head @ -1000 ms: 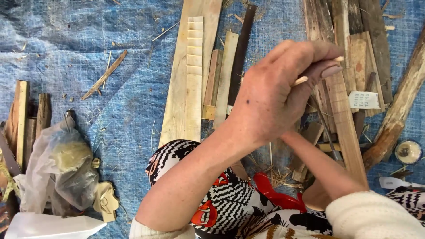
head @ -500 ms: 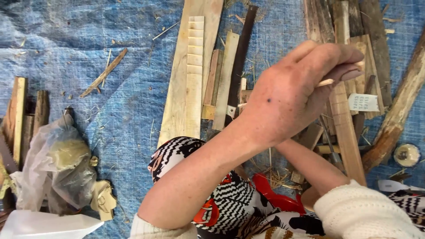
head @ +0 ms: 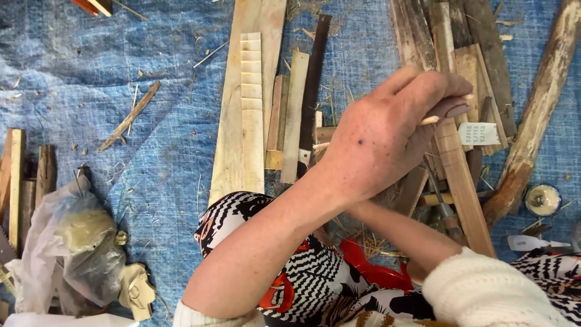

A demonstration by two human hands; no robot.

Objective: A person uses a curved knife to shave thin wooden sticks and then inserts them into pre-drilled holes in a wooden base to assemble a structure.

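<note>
Nearest me, my lap in patterned cloth [head: 290,272] fills the bottom of the view, with a red bit [head: 369,266] showing between the arms. My right arm in a white sleeve [head: 490,290] runs under the left one, so the right hand is hidden and I cannot tell what its grip does. At the near left lies a plastic bag [head: 72,242] beside some short boards [head: 24,181].

My left hand [head: 381,139] hangs over the middle, its grip closed with fingers curled on a thin pale stick [head: 431,119], whose tip pokes out to the right. Just under it lies a long slat [head: 460,181] running near to far.

As for progress, I judge the work is midway: the stick is in hand, a notched strip [head: 251,91] lies on a wide plank [head: 242,139], and many rough pieces sit unsorted.

Room is tight to the right, where planks and a log [head: 532,121] crowd the tarp [head: 91,72]. Far left the tarp gives open space, bar one sliver [head: 130,115].
</note>
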